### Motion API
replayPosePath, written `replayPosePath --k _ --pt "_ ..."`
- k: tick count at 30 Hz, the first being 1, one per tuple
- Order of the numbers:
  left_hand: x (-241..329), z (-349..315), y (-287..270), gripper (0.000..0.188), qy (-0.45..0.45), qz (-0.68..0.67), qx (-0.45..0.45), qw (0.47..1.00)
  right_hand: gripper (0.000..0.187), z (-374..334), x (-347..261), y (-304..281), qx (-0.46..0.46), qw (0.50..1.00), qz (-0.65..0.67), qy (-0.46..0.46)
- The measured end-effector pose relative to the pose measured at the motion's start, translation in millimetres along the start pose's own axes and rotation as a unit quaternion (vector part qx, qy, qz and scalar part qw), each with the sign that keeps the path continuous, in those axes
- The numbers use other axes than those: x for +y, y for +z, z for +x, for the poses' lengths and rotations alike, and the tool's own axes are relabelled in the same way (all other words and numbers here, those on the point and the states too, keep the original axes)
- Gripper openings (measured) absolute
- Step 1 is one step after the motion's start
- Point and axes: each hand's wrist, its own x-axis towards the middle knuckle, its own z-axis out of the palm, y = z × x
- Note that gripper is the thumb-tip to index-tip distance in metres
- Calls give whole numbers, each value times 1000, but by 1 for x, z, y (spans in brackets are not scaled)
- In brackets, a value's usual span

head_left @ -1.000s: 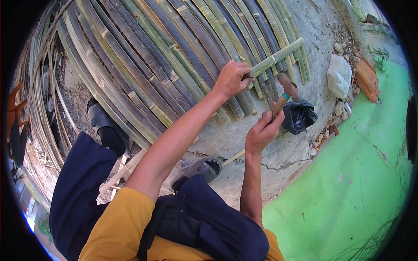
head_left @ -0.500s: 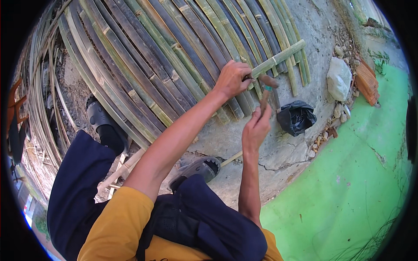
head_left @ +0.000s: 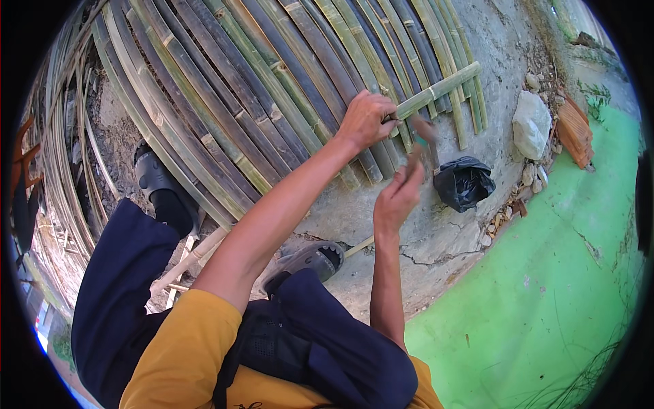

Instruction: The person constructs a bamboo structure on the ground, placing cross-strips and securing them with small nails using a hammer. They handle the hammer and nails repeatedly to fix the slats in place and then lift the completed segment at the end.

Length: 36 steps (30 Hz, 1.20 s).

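Observation:
My left hand (head_left: 368,117) is closed at the near-left end of a green split-bamboo crosspiece (head_left: 439,90). A small dark tip pokes out between its thumb and fingers, too small to name. My right hand (head_left: 396,198) is wrapped around the wooden handle of a hammer (head_left: 424,128). The hammer's head is smeared by motion, close below the crosspiece and just right of my left hand. Under the crosspiece, long bamboo slats (head_left: 259,102) lie side by side, some green and some dark.
A black plastic bag (head_left: 464,183) stands open on the concrete, right of the hammer. A pale rock (head_left: 531,125) and an orange brick piece (head_left: 575,133) edge a green sheet (head_left: 531,286). Thin bamboo strips (head_left: 65,157) are piled at left. My feet straddle a bamboo pole (head_left: 191,260).
My right hand has shifted slightly up and left, and the hammer now looks blurred with motion. My left hand stays at the crosspiece in nearly the same place.

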Motion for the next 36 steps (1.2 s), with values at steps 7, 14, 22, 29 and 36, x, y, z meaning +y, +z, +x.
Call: replayPosePath --k 7,14,22,29,36 --pt "-6 -3 -1 19 20 -1 3 1000 36 2 -1 -3 41 995 92 25" --pt "2 2 1 23 4 -25 -2 1000 35 2 -6 -5 -35 993 89 75" --pt "-5 3 7 20 8 4 -4 1000 35 -4 14 10 -12 995 85 48" --pt "-10 2 4 18 20 0 -16 1000 35 -2 11 11 -8 998 54 4" --pt "-7 1 -2 19 21 -4 -28 999 36 2 -22 -12 35 974 144 171"
